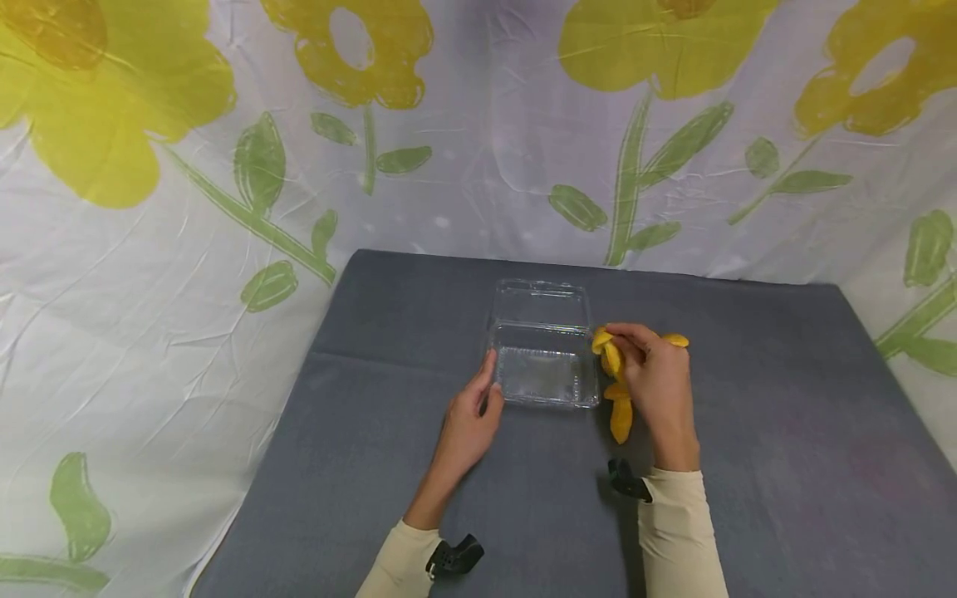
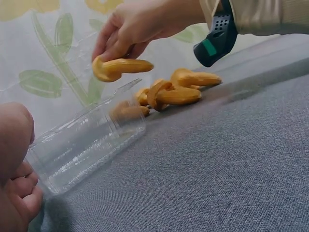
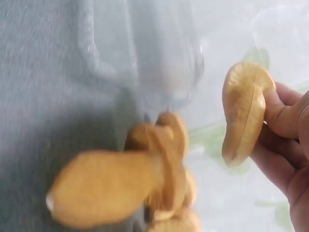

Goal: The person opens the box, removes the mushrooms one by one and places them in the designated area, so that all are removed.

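My right hand (image 1: 661, 389) pinches a yellow mushroom (image 2: 123, 67) by its cap between thumb and fingertips. It holds the mushroom raised, just beyond the right wall of a clear plastic box (image 1: 540, 378). The box's hinged lid (image 1: 542, 303) lies folded back, away from me. Against the box's left side rests my left hand (image 1: 465, 430), index finger along the wall and thumb near the front corner. Several more mushrooms (image 3: 111, 188) lie in a small heap on the cloth right of the box, partly hidden below my right hand in the head view. No mushroom shows inside the box.
A dark grey cloth (image 1: 389, 349) covers the table. Behind it hangs a white curtain (image 1: 478, 191) printed with yellow flowers and green leaves. Black straps with camera mounts (image 1: 456, 555) sit on both wrists, over light sleeves (image 1: 676, 531).
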### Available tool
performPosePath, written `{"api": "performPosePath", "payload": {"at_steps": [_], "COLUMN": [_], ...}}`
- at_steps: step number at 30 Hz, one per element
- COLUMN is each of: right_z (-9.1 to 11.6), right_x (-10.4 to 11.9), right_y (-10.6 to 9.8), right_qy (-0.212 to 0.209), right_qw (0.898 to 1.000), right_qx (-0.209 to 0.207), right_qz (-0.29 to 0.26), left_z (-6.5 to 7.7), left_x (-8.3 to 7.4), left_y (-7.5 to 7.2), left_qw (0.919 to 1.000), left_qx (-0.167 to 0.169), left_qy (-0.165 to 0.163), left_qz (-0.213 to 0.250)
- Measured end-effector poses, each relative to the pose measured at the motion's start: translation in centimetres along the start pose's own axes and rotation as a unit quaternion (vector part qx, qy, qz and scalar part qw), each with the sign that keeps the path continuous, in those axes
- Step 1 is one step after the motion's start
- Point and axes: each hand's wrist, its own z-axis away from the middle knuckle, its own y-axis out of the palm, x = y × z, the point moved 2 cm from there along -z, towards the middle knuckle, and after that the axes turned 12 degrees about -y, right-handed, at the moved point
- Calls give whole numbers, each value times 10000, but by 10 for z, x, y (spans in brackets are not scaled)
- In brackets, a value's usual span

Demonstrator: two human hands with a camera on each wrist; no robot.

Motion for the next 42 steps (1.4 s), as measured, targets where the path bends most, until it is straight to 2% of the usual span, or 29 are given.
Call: {"api": "performPosePath", "payload": {"at_steps": [17, 24, 31, 35, 42], "right_z": [29, 41, 52, 56, 62], "right_x": [-44, -58, -67, -71, -78], "right_y": [-43, -56, -65, -67, -70], "right_qy": [948, 1082, 1399, 1460, 1305], "right_qw": [9934, 9905, 9853, 9847, 9858], "right_qx": [-341, -503, -378, -240, -171], "right_qz": [550, 680, 907, 920, 1040], "left_z": [1, 0, -1, -1, -2], "left_x": [-4, -2, 0, -1, 0], "left_y": [0, 0, 0, -1, 0], "left_qw": [10000, 10000, 10000, 10000, 9998], "left_qx": [-42, 30, 39, 44, 81], "left_qy": [-18, -59, -56, -32, -107], "left_qz": [26, -48, -64, -52, -119]}}
